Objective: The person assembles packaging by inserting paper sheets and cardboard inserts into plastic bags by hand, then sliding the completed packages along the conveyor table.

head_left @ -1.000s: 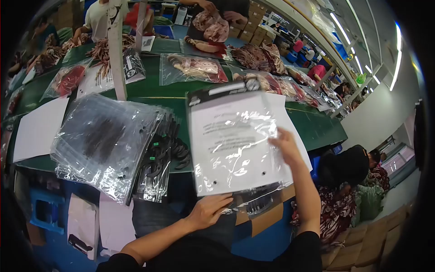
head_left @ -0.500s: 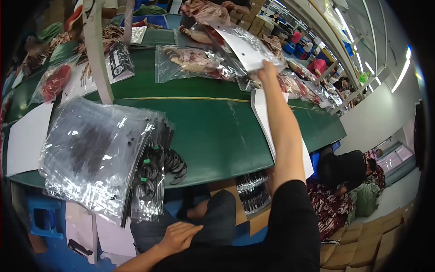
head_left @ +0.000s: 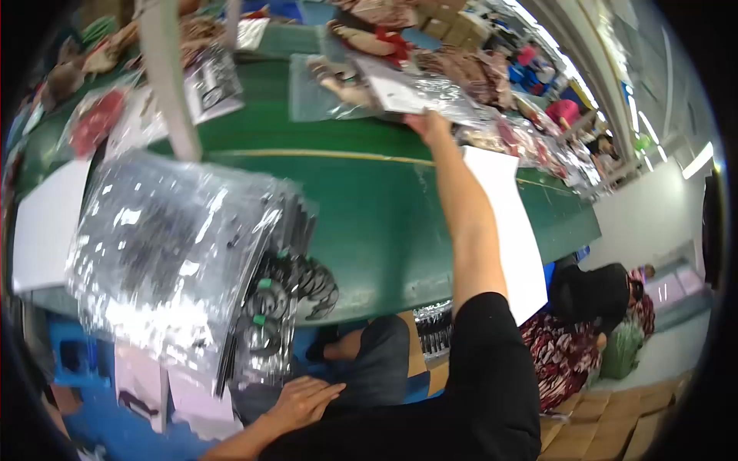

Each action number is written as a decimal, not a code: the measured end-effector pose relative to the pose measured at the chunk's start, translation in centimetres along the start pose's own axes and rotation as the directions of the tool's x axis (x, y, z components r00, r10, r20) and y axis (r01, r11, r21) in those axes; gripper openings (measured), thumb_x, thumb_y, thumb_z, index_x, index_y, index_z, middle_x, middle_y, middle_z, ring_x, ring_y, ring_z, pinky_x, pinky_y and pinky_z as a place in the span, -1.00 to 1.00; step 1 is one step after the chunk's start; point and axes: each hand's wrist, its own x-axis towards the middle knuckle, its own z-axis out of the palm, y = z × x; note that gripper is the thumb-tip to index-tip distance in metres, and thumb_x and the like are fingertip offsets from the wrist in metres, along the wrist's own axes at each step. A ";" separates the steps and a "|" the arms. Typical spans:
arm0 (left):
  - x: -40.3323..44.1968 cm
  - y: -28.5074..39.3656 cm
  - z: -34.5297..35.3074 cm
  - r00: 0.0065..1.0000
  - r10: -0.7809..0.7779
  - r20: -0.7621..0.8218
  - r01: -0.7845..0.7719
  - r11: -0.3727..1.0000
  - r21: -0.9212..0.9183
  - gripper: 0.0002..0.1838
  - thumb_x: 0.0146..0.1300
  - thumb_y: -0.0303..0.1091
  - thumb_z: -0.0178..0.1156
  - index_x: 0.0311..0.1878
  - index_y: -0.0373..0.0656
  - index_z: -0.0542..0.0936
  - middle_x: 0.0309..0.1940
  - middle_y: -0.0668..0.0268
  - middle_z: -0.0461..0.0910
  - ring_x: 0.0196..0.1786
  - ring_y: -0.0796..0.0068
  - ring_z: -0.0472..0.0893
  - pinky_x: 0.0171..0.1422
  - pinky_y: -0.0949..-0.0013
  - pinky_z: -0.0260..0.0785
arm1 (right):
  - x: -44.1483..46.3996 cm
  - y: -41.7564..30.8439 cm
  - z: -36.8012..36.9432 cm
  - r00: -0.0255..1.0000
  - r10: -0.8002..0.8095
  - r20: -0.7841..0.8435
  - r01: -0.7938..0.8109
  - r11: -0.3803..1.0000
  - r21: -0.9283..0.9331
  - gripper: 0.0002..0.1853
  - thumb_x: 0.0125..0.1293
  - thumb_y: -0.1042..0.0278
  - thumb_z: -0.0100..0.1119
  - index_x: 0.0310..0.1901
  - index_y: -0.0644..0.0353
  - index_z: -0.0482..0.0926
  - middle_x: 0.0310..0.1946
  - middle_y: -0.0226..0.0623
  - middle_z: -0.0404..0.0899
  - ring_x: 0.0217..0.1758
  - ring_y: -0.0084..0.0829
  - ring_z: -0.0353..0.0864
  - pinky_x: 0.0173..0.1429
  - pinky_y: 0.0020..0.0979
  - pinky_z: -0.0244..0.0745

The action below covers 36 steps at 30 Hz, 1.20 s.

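My right hand (head_left: 430, 124) reaches across the green table, its fingers closed on the near edge of a clear plastic bag with a white card (head_left: 396, 90) in it. That bag lies over other bagged garments; the contents under the card are hidden. A bag with a pale patterned garment (head_left: 342, 86) is just left of it. My left hand (head_left: 306, 401) rests on my lap, holding nothing, fingers loosely extended. In front of me is a thick stack of clear plastic bags (head_left: 169, 261), with black hangers (head_left: 311, 284) bearing green tags beside it.
White card sheets (head_left: 507, 230) lie under my right forearm, and another white sheet (head_left: 50, 227) is at far left. A white post (head_left: 169, 84) rises from the green table (head_left: 369, 215). A co-worker in black (head_left: 592, 296) bends at the right, near brown cartons (head_left: 615, 411).
My right hand has moved slightly left and lowered the bag with the white card from a tilted, raised pose onto the bagged garments. My left hand stays put. The view has shifted slightly.
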 end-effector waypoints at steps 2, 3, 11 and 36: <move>-0.7 0.7 0.3 0.999 0.041 -0.009 -0.041 0.999 0.011 -0.70 0.15 -0.54 0.36 0.00 -0.18 0.71 -0.31 0.27 0.71 -0.26 0.35 0.70 -0.18 0.35 0.51 | -0.7 -0.1 -0.9 0.988 0.049 0.144 -0.026 0.988 -0.155 -0.64 0.54 0.32 -0.12 0.17 0.45 0.32 0.12 0.14 0.60 0.03 0.03 0.71 0.14 -0.03 0.70; -1.0 0.8 0.5 0.997 0.073 -0.018 -0.072 0.997 0.027 -0.69 0.15 -0.53 0.36 0.00 -0.19 0.71 -0.31 0.27 0.71 -0.26 0.36 0.70 -0.17 0.35 0.51 | -2.9 -1.1 -0.9 0.977 0.100 0.188 -0.065 0.981 -0.182 -0.60 0.56 0.24 -0.12 0.18 0.44 0.33 0.13 0.13 0.61 0.06 -0.01 0.71 0.15 -0.08 0.69; -2.7 6.3 -4.0 0.904 0.348 -0.249 -0.304 0.932 0.200 -0.69 0.14 -0.48 0.39 -0.01 -0.24 0.69 -0.34 0.30 0.70 -0.34 0.32 0.69 -0.29 0.37 0.51 | -26.7 -3.2 5.1 0.705 -0.040 0.708 0.503 0.732 -0.459 -0.69 0.47 0.23 0.17 0.02 0.35 0.65 -0.03 -0.16 0.72 -0.08 -0.33 0.74 -0.03 -0.39 0.60; -8.8 -1.8 -21.8 0.924 -0.150 -0.351 0.347 0.711 0.611 -0.37 0.38 -0.13 0.21 0.46 -0.13 0.38 0.47 0.20 0.35 0.56 0.14 0.23 0.65 0.02 -0.07 | -49.3 1.7 14.0 0.322 0.278 0.905 0.946 -0.056 -0.319 -0.68 0.10 0.35 0.41 -0.11 0.30 0.69 -0.36 -0.13 0.75 -0.28 -0.14 0.75 -0.15 -0.22 0.60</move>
